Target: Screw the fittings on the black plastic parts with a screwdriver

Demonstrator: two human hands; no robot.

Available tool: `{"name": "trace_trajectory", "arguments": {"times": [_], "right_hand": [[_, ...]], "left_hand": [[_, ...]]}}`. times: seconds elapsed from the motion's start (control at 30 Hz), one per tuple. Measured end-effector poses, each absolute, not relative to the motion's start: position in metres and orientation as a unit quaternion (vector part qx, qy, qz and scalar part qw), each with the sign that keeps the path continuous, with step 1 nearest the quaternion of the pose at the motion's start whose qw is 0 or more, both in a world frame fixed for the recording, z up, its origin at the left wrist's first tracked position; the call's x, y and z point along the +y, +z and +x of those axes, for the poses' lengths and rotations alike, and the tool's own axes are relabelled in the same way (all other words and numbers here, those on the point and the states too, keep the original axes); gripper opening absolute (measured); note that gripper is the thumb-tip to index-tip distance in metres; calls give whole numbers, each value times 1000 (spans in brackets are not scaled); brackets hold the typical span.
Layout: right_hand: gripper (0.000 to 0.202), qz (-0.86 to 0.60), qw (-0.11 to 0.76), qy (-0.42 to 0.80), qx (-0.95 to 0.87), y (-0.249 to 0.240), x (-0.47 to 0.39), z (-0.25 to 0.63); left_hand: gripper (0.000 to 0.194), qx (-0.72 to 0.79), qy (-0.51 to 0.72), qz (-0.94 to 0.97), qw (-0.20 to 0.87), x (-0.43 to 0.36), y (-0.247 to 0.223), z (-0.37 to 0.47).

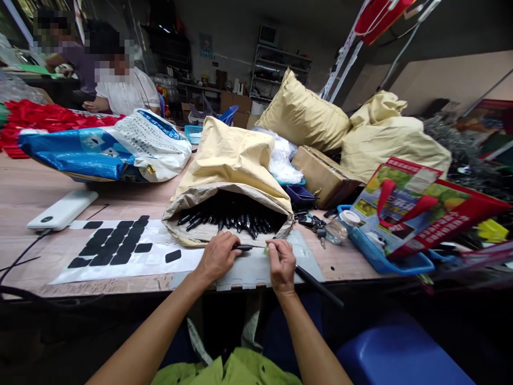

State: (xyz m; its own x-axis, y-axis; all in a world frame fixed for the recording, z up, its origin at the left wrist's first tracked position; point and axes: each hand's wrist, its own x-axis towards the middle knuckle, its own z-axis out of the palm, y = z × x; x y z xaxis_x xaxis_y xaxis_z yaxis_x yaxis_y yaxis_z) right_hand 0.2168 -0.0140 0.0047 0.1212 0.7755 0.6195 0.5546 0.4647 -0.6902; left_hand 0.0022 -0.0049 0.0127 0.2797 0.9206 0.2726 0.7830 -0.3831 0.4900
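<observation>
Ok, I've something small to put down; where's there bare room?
Two patches of table: between the blue-and-white sack and white sheet, and at the front between the grey board and blue basket. Crowded: the centre, with the tan sack, left hand and right hand; also around the keys and jar.

Dimly lit grey wall (236, 35), metal shelving (284, 54) (1 monitor (268, 35) atop), window (16, 20) upper left.
</observation>
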Motion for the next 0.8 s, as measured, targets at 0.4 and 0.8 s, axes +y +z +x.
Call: {"name": "trace_trajectory", "arguments": {"times": [0.4, 0.8], "right_hand": [[12, -586, 267, -25, -765, 5, -27, 282], [27, -548, 387, 40, -740, 28, -49, 219]], "left_hand": [[16, 535, 284, 773, 188, -2, -5, 5], [18, 546, 291, 753, 225, -2, -1, 5]]}}
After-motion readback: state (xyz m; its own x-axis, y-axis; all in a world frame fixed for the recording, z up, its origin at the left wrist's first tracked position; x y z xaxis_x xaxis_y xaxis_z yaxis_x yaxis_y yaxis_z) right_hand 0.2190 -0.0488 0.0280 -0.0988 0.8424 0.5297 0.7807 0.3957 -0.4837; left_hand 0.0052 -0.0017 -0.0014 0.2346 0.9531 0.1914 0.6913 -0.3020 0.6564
